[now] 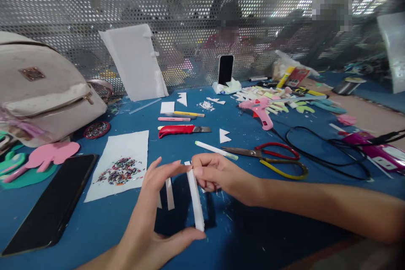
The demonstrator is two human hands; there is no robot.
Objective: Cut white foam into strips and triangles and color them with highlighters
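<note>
White strip (pixel 195 200) is up between both hands, at 6 o'clock in the view, just over the blue table (pixel 247 236). Left hand (pixel 144 217) is spread pretty wide, thumb under the near end and index finger at the far end, so it's spanning the whole length. Right hand (pixel 224 177) is mostly curled up, thumb and index pinching that far end. Going round from the strip: smaller paper strip (pixel 170 194) at 9 o'clock, paper sheet (pixel 136 143) with a pile of colourful bits (pixel 122 171) at 10, red cutter (pixel 177 130) between 11 and 12, pink glue gun (pixel 261 112) around 1, scissors (pixel 281 160) at 2.
</note>
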